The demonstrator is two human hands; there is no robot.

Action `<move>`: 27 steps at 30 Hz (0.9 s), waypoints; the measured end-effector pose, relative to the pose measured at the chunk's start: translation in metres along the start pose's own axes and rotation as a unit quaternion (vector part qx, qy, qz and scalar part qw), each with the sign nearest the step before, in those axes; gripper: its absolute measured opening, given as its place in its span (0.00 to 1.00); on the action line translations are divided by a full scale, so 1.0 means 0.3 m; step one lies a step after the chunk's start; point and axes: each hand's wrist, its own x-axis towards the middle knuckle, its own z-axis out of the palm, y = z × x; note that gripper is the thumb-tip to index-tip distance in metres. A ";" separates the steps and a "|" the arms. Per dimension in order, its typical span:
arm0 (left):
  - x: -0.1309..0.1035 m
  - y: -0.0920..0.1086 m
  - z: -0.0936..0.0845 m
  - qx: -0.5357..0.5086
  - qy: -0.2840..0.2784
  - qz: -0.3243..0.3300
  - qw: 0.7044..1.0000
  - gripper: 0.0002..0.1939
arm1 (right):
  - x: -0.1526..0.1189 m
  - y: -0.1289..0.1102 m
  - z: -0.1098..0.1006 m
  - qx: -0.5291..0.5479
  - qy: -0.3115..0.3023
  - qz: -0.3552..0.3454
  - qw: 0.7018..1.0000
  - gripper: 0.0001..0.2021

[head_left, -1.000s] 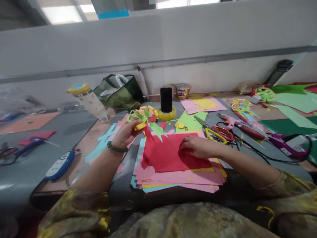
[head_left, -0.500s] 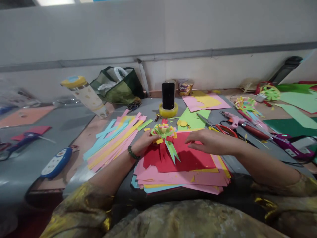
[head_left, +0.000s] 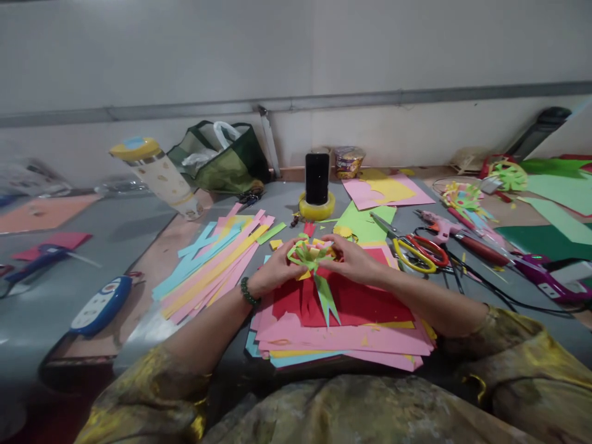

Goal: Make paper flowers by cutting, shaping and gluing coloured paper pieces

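Note:
A many-coloured paper flower (head_left: 311, 251) with green, yellow and pink loops is held between my two hands. A notched green paper tail (head_left: 326, 301) hangs from it toward me. My left hand (head_left: 276, 269) is closed on the flower's left side, and a dark green bead bracelet circles that wrist. On the right side my right hand (head_left: 352, 259) grips the rim with thumb and fingers. Below lies a red paper sheet (head_left: 370, 296) on a stack of pink, yellow and blue sheets (head_left: 333, 342). Parts of the flower are covered by my fingers.
Cut paper strips (head_left: 217, 265) lie left of the stack. A phone (head_left: 317, 179) stands on a yellow tape roll (head_left: 316, 206). To the right are scissors (head_left: 416, 254) and a pink glue gun (head_left: 441, 225) with cables. A tumbler (head_left: 161, 179) and bag (head_left: 222, 160) stand behind.
My right hand has moved left from above the red sheet and taken hold of the flower's right side. My left hand still holds the flower.

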 end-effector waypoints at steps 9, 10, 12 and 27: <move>-0.046 0.036 -0.020 0.067 -0.097 -0.043 0.992 0.32 | -0.043 0.007 -0.229 -0.161 -0.121 0.049 0.978 0.10; -0.042 0.032 -0.015 0.061 -0.083 -0.038 0.994 0.32 | -0.047 0.000 -0.233 -0.199 -0.169 0.054 0.964 0.11; -0.033 0.023 -0.008 0.068 -0.052 -0.021 0.996 0.33 | -0.048 -0.016 -0.224 -0.273 -0.247 0.062 0.928 0.11; 0.010 -0.033 -0.050 0.249 0.122 0.113 0.954 0.31 | -0.053 -0.045 -0.189 -0.340 -0.238 0.059 0.908 0.10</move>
